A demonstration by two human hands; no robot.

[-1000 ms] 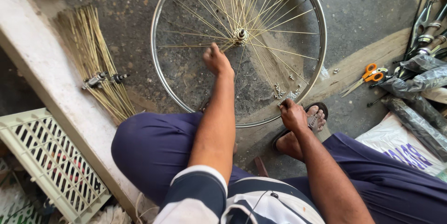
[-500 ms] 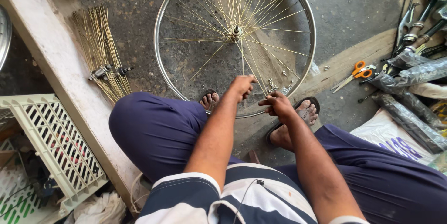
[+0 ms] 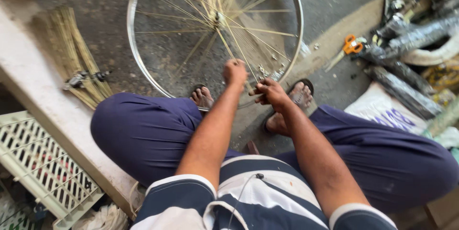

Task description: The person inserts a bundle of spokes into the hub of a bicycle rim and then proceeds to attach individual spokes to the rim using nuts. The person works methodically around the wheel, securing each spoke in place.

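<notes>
Head view: both hands (image 3: 256, 83) on spokes (image 3: 234, 39)

Left arm: bare, stretched forward between the knees.
Left hand (image 3: 235, 73): curled into a loose fist, back of the hand up.
Right arm: bare, bent a little, also reaching forward.
Right hand (image 3: 268, 90): fingers (image 3: 256, 91) pinched together, pointing toward the left hand.
Hands: close side by side, just apart.
Legs: knees wide apart, in dark blue trousers.
Feet: in sandals, toes pointing forward, just past the hands.
</notes>
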